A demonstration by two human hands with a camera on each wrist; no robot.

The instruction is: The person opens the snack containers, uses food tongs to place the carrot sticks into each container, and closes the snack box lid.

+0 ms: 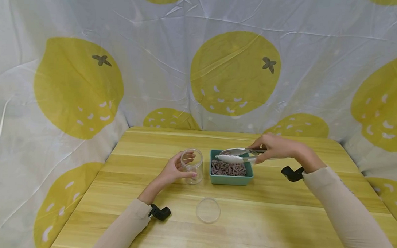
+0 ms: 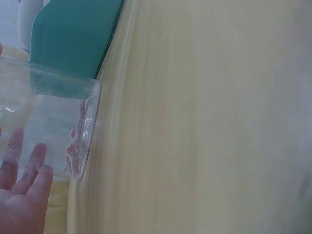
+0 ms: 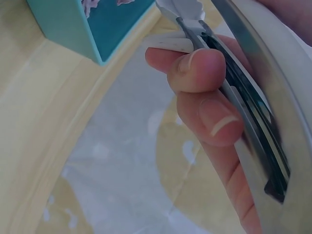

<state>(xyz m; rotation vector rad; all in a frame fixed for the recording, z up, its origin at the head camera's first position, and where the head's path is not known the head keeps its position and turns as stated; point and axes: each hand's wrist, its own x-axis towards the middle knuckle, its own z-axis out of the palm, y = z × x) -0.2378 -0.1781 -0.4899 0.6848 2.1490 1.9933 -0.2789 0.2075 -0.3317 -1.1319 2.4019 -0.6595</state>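
Note:
My left hand (image 1: 174, 170) curls round a clear jar (image 1: 194, 171), which stands upright and uncapped left of a teal box (image 1: 232, 180). In the left wrist view, a few brownish-pink pieces (image 2: 74, 153) lie at the bottom of the jar. Many short purplish-brown sticks (image 1: 228, 169) fill much of the box. With its fingers and thumb, my right hand (image 1: 276, 146) grips metal tongs (image 1: 256, 151) that have white scalloped tips. Those tips reach over the box, close above the sticks, with a brownish bit between them.
A round clear lid (image 1: 208, 210) lies on the wooden table (image 1: 254, 221), in front of the jar and box. Behind the table's back edge hangs a white cloth (image 1: 158, 64) printed with yellow fruit. Black wrist cameras (image 1: 160, 213) are strapped at both sleeves.

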